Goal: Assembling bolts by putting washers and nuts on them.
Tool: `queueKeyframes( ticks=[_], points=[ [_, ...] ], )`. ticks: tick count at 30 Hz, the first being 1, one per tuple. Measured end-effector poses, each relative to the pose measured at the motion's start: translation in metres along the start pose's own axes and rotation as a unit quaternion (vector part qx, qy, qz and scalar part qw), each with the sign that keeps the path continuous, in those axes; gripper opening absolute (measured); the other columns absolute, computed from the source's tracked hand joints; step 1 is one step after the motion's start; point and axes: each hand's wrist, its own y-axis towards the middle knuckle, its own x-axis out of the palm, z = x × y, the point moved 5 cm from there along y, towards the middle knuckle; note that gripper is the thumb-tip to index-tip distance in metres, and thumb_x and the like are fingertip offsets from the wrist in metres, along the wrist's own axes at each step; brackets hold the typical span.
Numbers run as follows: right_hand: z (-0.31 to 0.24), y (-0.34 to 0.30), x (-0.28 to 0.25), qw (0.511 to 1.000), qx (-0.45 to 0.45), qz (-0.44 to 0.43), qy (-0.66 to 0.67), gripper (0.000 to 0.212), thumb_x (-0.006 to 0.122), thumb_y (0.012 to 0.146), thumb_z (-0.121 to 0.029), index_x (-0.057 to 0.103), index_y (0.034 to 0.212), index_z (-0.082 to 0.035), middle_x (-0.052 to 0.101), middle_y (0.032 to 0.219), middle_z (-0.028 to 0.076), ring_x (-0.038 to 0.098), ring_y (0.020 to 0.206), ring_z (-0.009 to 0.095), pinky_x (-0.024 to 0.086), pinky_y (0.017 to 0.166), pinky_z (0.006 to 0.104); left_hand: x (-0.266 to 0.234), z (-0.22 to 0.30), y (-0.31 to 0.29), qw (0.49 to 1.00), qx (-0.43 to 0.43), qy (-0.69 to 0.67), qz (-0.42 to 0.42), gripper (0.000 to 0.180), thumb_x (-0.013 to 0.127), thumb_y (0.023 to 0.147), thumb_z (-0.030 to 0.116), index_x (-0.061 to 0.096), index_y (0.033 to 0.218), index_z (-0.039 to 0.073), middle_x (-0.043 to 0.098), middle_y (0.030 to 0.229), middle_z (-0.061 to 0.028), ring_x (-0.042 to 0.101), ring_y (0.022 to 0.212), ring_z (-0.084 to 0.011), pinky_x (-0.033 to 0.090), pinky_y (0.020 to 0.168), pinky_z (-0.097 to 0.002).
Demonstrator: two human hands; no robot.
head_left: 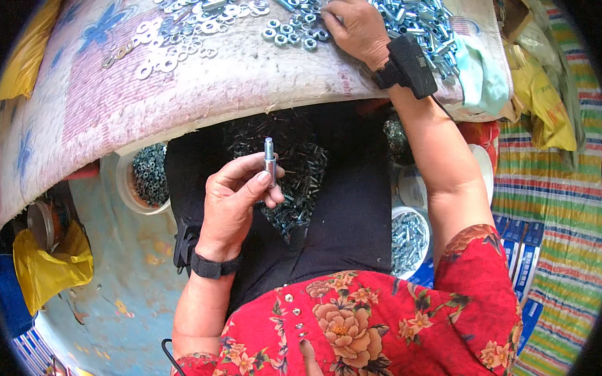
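Note:
My left hand [237, 195] holds a silver bolt [269, 160] upright between thumb and fingers, above a pile of bolts [294, 188] lying on the black cloth in my lap. My right hand [354, 25] reaches onto the padded board [140, 101], fingers down on a scatter of nuts [293, 35]; whether it grips one I cannot tell. Flat washers [165, 55] lie to the left on the board and short metal sleeves [407, 12] to the right. Both wrists wear black bands.
A white bowl of nuts [147, 175] sits under the board's edge on the left. A white tub of sleeves [409, 240] stands by my right side. Yellow bags [46, 266] lie on the left floor, striped sheeting [553, 195] on the right.

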Motion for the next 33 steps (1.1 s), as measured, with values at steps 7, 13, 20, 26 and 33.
queueKeyframes(
  ticks=[7,13,20,26,33],
  points=[
    [0.021,-0.030,-0.049,0.985,0.133,0.106,0.002,0.008,0.060,0.077,-0.011,0.063,0.076,-0.004,0.059,0.072,0.010,0.060,0.065,0.025,0.047,0.058,0.0310,0.000,0.000,-0.003,1.000,-0.014,0.008,0.018,0.025,0.057,0.084,0.012,0.056,0.105,-0.002,0.063,0.088,-0.0128,0.060,0.063,-0.0152,0.046,0.054,-0.0227],
    [0.011,-0.045,-0.025,0.997,0.080,0.015,-0.002,0.011,0.063,0.075,-0.013,0.064,0.080,-0.004,0.060,0.075,0.010,0.060,0.067,0.027,0.047,0.059,0.0319,0.004,-0.007,-0.001,0.999,-0.035,0.023,0.002,0.024,0.057,0.084,0.012,0.056,0.104,-0.001,0.063,0.089,-0.0132,0.060,0.063,-0.0146,0.047,0.054,-0.0221],
    [0.014,-0.037,-0.016,0.996,0.052,-0.070,0.011,0.014,0.063,0.076,-0.016,0.062,0.084,-0.005,0.059,0.081,0.010,0.059,0.072,0.028,0.047,0.062,0.0329,0.007,-0.008,0.000,0.999,-0.038,0.031,0.009,0.023,0.056,0.085,0.013,0.056,0.103,-0.001,0.063,0.088,-0.0116,0.059,0.062,-0.0132,0.046,0.054,-0.0216],
    [0.006,-0.032,-0.005,0.988,0.098,-0.061,-0.098,0.014,0.055,0.081,-0.021,0.058,0.082,-0.008,0.058,0.080,0.008,0.059,0.072,0.030,0.048,0.060,0.0369,0.019,-0.003,0.001,0.997,-0.030,0.071,-0.006,0.022,0.055,0.086,0.015,0.057,0.102,0.001,0.063,0.086,-0.0092,0.058,0.062,-0.0110,0.043,0.052,-0.0197],
    [-0.027,-0.031,-0.033,0.976,0.151,0.055,0.150,0.017,0.054,0.083,-0.018,0.060,0.080,-0.003,0.060,0.062,0.015,0.060,0.057,0.032,0.046,0.051,0.0356,0.025,0.011,-0.001,0.996,0.016,0.083,-0.008,0.019,0.054,0.086,0.015,0.058,0.099,0.002,0.063,0.084,-0.0060,0.055,0.062,-0.0081,0.041,0.053,-0.0191]
  ],
)
